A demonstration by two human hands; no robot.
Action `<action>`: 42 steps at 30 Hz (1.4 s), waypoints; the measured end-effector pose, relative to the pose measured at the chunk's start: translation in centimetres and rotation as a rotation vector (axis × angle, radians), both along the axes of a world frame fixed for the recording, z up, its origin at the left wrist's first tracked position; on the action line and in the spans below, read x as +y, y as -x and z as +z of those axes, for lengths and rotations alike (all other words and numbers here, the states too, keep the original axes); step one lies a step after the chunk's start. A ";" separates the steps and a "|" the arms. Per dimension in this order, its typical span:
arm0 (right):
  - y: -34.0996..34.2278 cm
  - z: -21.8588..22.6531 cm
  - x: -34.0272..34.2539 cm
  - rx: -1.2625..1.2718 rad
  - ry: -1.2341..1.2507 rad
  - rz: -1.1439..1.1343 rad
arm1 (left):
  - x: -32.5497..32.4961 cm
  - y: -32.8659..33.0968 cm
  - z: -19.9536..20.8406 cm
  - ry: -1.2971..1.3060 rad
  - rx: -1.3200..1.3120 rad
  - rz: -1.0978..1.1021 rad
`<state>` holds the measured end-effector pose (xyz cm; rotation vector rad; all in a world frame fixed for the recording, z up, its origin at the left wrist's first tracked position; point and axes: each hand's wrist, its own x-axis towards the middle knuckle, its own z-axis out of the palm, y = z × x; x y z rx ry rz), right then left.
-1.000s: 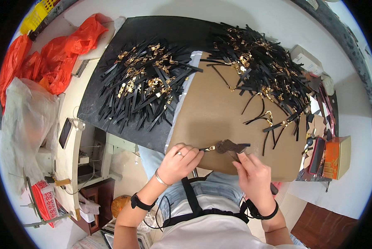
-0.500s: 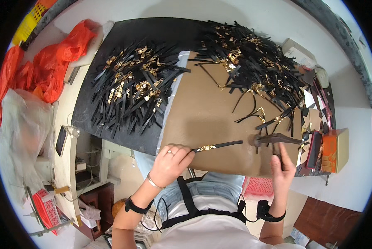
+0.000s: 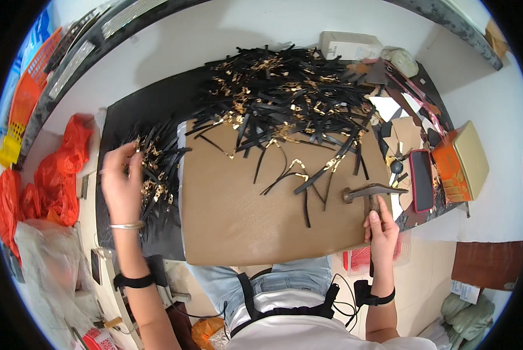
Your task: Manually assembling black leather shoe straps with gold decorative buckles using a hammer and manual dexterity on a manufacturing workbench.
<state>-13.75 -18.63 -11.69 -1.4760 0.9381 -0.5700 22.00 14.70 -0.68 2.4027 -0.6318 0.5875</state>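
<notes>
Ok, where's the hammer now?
In the head view, the hammer is on the right side, held in the right hand, near the right edge of the brown mat and left of the red-edged phone.

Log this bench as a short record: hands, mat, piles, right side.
Left hand: at the smaller pile; whether it grips a strap is unclear
Right hand: gripping a hammer by its handle
Brown mat: several loose straps on its far part
Smaller pile: black straps with gold fittings, left of the mat
Larger pile: similar straps, along the mat's far side
Right side: phone, orange box
</notes>
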 end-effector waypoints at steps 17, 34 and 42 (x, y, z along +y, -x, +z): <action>0.2 -0.2 0.1 0.132 0.284 0.115 | -8.2 10.0 -7.2 -0.139 1.290 -0.411; -0.1 -1.4 0.1 0.159 0.297 0.022 | 1.4 13.6 -8.3 0.173 1.264 -0.185; 0.0 -1.5 -0.3 0.188 0.328 0.010 | 1.4 12.5 -8.1 0.018 0.914 -0.104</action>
